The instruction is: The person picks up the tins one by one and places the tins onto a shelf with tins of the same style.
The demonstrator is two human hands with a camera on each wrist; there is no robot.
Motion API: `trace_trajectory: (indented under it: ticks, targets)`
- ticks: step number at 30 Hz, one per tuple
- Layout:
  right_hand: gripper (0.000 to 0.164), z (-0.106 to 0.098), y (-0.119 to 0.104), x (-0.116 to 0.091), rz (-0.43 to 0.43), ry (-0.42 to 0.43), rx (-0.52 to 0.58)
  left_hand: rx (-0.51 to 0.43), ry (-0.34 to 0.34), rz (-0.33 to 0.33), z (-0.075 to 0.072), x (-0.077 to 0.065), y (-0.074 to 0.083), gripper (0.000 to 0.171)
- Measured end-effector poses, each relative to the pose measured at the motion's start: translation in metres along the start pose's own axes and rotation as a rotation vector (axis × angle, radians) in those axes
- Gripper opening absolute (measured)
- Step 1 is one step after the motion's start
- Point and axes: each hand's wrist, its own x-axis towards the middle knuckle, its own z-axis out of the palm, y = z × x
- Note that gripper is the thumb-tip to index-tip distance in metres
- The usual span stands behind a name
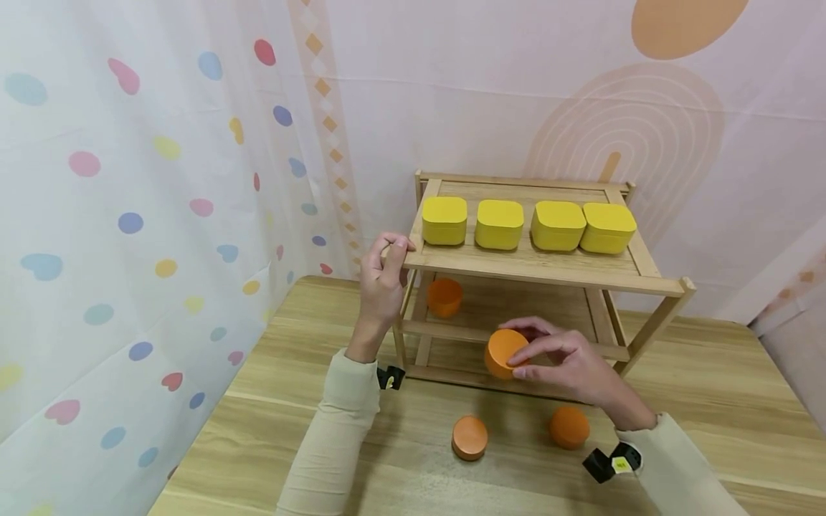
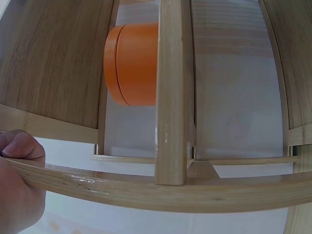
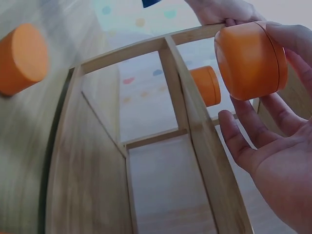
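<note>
My left hand [image 1: 383, 283] grips the upper left front corner of a wooden shelf rack [image 1: 529, 264], its thumb over the edge. In the left wrist view its curled fingers [image 2: 22, 146] are on the rail. My right hand [image 1: 574, 365] holds a round orange lidded container [image 1: 500, 351] in front of the lower tiers, pinched between thumb and fingers. A similar orange container [image 1: 444, 297] stands at the left end of the middle tier, partly behind a rail in the left wrist view. Two more, a left container [image 1: 470, 438] and a right container [image 1: 569, 428], are on the table before the rack.
Several yellow square lidded boxes [image 1: 499, 223] stand in a row on the top tier, the two on the right touching. The wood-grain table [image 1: 290, 408] carries the rack. A patterned curtain [image 1: 452, 107] hangs close behind and at the left.
</note>
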Motion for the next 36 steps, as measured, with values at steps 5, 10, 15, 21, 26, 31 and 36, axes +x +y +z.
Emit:
trace_trajectory:
  ticks: [5,10,15,21,26,31,36]
  targets:
    - [0.021,0.000,-0.001,0.009,0.073,0.027,0.004,0.002,0.000,-0.004,0.001,0.000,0.000,0.034]
    - [0.016,0.000,0.001,0.016,0.133,0.039,0.020,0.003,0.001,-0.010,0.001,-0.001,0.000,0.033]
    - [0.013,0.001,0.005,0.028,0.202,0.076,0.024,0.006,-0.002,-0.005,0.000,-0.001,0.000,0.033]
    - [0.012,-0.001,0.009,0.039,0.322,0.090,-0.019,-0.011,0.002,-0.007,0.002,-0.001,0.001,0.034]
    - [0.014,-0.002,0.015,0.045,0.337,0.094,-0.036,-0.011,0.003,-0.011,0.003,0.000,0.001,0.033]
    - [0.015,-0.003,0.020,0.051,0.350,0.120,-0.005,-0.010,-0.001,-0.012,0.003,0.001,0.000,0.034]
    - [0.017,-0.001,0.023,0.055,0.369,0.154,0.026,-0.020,0.000,-0.009,0.003,0.001,0.000,0.033]
